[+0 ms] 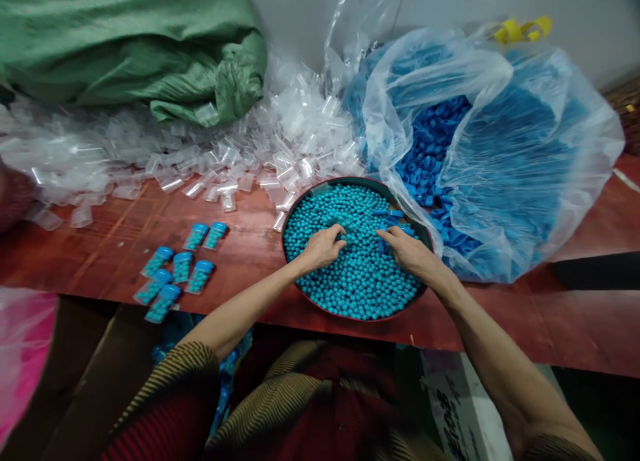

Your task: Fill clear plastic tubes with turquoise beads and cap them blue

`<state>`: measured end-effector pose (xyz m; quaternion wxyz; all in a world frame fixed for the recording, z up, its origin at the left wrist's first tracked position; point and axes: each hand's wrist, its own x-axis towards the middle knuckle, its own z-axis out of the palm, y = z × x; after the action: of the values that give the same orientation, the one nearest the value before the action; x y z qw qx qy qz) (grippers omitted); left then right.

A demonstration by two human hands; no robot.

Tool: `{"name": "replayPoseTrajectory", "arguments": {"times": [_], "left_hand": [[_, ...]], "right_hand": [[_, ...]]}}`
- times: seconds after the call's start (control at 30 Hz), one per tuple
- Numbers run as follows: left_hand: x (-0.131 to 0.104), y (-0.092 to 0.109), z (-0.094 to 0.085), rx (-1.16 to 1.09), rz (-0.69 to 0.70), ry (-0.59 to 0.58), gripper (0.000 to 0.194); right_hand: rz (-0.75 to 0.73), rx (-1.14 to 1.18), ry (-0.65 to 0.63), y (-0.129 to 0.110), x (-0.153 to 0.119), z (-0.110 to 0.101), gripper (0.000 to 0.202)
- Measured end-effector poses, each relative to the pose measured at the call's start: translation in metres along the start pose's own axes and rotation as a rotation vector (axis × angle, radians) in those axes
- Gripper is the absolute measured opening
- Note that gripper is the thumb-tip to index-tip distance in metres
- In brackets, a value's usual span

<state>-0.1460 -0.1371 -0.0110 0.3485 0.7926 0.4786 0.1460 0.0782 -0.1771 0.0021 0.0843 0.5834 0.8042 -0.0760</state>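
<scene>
A round tray [306, 293] full of small turquoise balls [360, 287] stands at the table's front edge. Over its left half is my left hand [325, 246], fingers curled together around a clear container [342, 229] that is hard to make out among the balls. My right hand [404, 249] is at the tray's right side, its thumb and forefinger closed beside some blue caps [395, 222]; whether it pinches one is too small to tell. Several filled containers with blue caps [163, 303] lie on the red table to the left.
Clear empty containers [295, 134] are heaped along the back of the red table [250, 247]. A green sack [130, 47] rests on them at the left. A large plastic bag [530, 161] of blue caps bulges behind the tray at the right.
</scene>
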Motion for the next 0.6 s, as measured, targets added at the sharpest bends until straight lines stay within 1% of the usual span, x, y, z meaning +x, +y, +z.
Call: {"name": "replayPoseTrajectory", "arguments": {"times": [0.1, 0.17, 0.23, 0.3, 0.37, 0.4, 0.43, 0.5, 0.53, 0.6], "left_hand": [[0.006, -0.005, 0.0, -0.147, -0.004, -0.025, 0.022], [0.01, -0.007, -0.001, -0.254, -0.032, -0.038, 0.018], [0.012, -0.006, -0.004, -0.37, -0.101, -0.054, 0.015], [0.01, -0.002, -0.008, -0.485, -0.198, -0.105, 0.014], [0.007, 0.004, -0.012, -0.572, -0.286, -0.173, 0.014], [0.005, 0.007, -0.013, -0.599, -0.307, -0.197, 0.013], [0.003, 0.009, -0.013, -0.617, -0.308, -0.207, 0.013], [0.0, 0.012, -0.012, -0.645, -0.267, -0.2, 0.012], [-0.001, 0.011, -0.012, -0.657, -0.243, -0.195, 0.012], [-0.004, 0.009, -0.011, -0.679, -0.211, -0.19, 0.012]], "right_hand": [[0.05, -0.101, -0.089, 0.002, 0.0, -0.003, 0.036], [0.093, -0.166, -0.098, 0.001, 0.001, -0.006, 0.029], [0.101, -0.208, -0.021, -0.002, 0.001, -0.007, 0.021], [0.102, -0.197, 0.096, -0.007, 0.001, -0.008, 0.019], [0.124, -0.084, 0.177, -0.014, 0.003, -0.009, 0.024], [0.136, 0.008, 0.195, -0.019, 0.005, -0.009, 0.028], [0.133, 0.111, 0.2, -0.024, 0.007, -0.009, 0.032], [0.079, 0.292, 0.186, -0.034, 0.01, -0.01, 0.037], [0.046, 0.347, 0.171, -0.037, 0.011, -0.011, 0.037], [0.005, 0.383, 0.114, -0.039, 0.01, -0.011, 0.037]]}}
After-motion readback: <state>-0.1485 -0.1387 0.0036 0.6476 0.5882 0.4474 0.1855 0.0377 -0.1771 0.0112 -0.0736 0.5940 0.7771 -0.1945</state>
